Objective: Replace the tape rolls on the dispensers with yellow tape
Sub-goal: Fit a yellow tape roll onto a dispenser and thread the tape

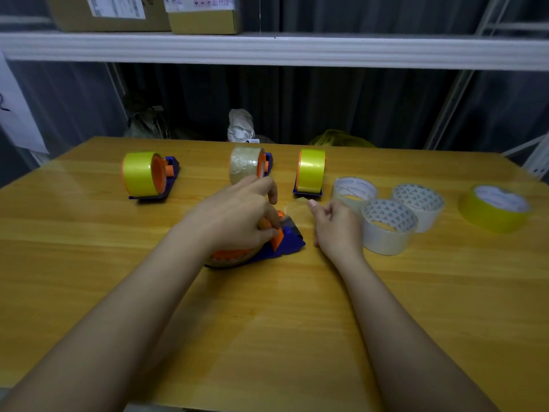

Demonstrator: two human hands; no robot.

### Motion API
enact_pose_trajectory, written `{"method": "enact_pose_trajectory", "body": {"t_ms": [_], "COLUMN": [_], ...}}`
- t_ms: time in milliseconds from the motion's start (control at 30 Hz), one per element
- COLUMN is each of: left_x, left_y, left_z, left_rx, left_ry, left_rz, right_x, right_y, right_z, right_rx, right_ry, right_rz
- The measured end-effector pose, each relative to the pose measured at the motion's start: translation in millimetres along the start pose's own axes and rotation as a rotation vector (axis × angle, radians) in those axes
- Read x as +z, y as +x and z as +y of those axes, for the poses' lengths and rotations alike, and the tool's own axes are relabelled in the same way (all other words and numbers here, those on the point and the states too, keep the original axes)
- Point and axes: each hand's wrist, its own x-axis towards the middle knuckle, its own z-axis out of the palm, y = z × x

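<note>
Head view, left to right: at frame centre the left hand (pixel 237 215) grips the dispenser (pixel 285 242) lying on the counter (pixel 267 322); the right hand (pixel 335 227) pinches its clear tape end (pixel 294 207). Peel slowly, bracing the dispenser. A yellow roll (pixel 494 208) waits far right.

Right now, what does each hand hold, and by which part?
Left hand grips the near dispenser from above, at its orange part. Right hand pinches the loose end of its clear tape.
</note>
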Motion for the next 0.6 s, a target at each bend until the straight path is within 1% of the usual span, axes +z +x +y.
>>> {"method": "enact_pose_trajectory", "body": {"t_ms": [267,400,500,600], "left_x": [0,0,0,0], "left_y": [-1,-2,-1,-1], "left_z": [1,1,1,0], "left_rx": [0.013,0.020,0.018,0.018], "left_ry": [0.023,0.025,0.016,-0.019], "left_rz": [-0.005,-0.006,-0.015,-0.015], "right_x": [-6,-11,-17,-24], "right_y": [-5,-9,-12,-15], "right_z": [1,4,3,-1], "right_rx": [-0.021,-0.002,0.045,0.136], "right_ry": [-0.033,-0.065,-0.059,-0.012], "right_rz": [-0.001,-0.021,-0.046,-0.086]}}
